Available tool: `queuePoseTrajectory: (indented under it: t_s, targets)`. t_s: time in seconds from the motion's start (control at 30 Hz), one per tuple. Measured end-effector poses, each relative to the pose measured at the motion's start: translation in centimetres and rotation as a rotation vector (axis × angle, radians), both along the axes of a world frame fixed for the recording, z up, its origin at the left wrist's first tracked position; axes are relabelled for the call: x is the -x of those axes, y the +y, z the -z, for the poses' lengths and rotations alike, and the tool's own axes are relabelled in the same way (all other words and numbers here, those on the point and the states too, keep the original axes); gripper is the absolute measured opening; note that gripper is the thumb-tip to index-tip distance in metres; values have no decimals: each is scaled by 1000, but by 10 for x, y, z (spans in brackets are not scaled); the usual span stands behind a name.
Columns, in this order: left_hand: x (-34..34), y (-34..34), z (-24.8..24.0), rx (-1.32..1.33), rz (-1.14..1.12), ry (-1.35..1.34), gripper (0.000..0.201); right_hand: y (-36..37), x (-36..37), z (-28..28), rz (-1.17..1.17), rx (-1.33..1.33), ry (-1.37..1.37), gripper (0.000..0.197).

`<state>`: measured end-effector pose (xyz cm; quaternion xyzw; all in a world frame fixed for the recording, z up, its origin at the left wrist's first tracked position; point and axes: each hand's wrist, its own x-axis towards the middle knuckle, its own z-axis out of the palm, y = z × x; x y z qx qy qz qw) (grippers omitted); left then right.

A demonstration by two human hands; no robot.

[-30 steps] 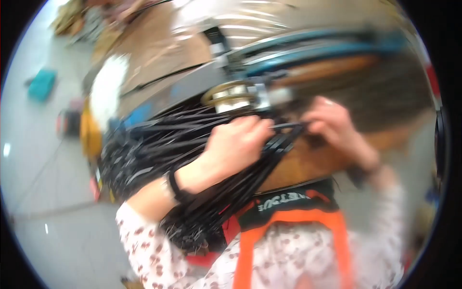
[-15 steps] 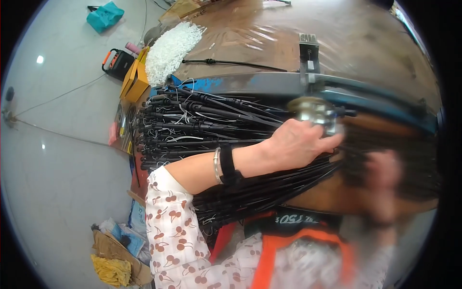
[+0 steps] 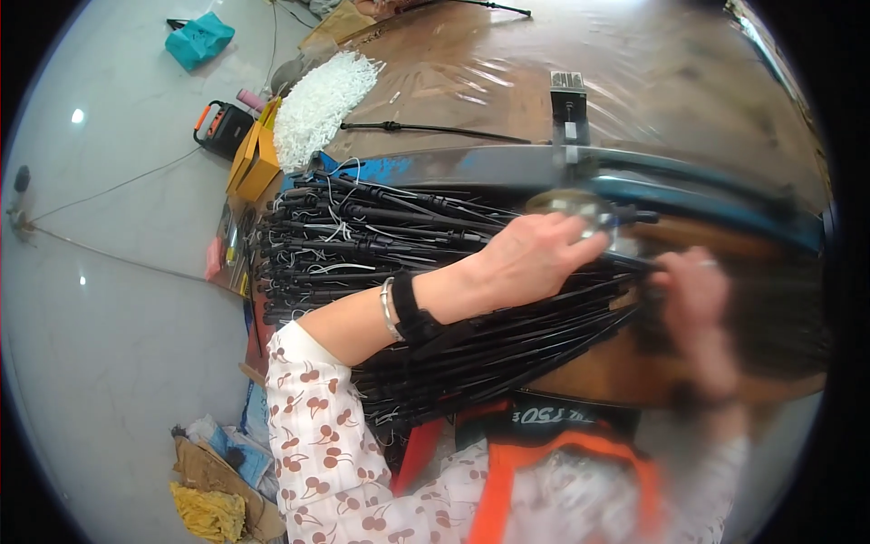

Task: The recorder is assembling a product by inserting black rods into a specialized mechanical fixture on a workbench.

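My left hand (image 3: pixel 530 258) reaches across a large bundle of thin black rods (image 3: pixel 390 218). Its fingers are curled against a shiny metal fixture (image 3: pixel 594 210) at the bench edge; what lies inside them is hidden. My right hand (image 3: pixel 696 292), smeared by motion, pinches the end of a dark thin rod (image 3: pixel 636 262). This rod runs from just below the left fingertips to the right hand. White threads or ties hang around the joints of the bundled rods. The far ends of the bundle at right fade into blur.
A blue-grey metal rail (image 3: pixel 444 163) crosses behind the bundle, with an upright bracket (image 3: pixel 569 109) on it. Beyond lie a single black rod (image 3: pixel 435 133) and a heap of small white pieces (image 3: pixel 322 109) on plastic sheeting. Yellow boxes (image 3: pixel 254 161) stand left.
My left hand has shifted a little left. The right hand has moved up and left, closer to the fixture, and the dark rod between the hands now shows more plainly.
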<state>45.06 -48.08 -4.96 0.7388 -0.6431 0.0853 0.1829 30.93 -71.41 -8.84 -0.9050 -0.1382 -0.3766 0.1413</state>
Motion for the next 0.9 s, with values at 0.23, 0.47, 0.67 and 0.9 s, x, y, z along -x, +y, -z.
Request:
queuePoseTrajectory:
  t_s: [0.23,0.47,0.67,0.9]
  targets:
    - [-24,48,0,25,-41,-7,32,47,-30,-10,-89,-34,24,14]
    - [-33,81,-4,62,-84,-25,25,77,-38,-3,-120,-127,63,22]
    - [-38,96,-8,34,-165,2,27,85,-51,-11,-140,-89,147,33]
    - [-55,119,-27,115,-220,-147,39,77,-47,-39,-97,-46,-73,45]
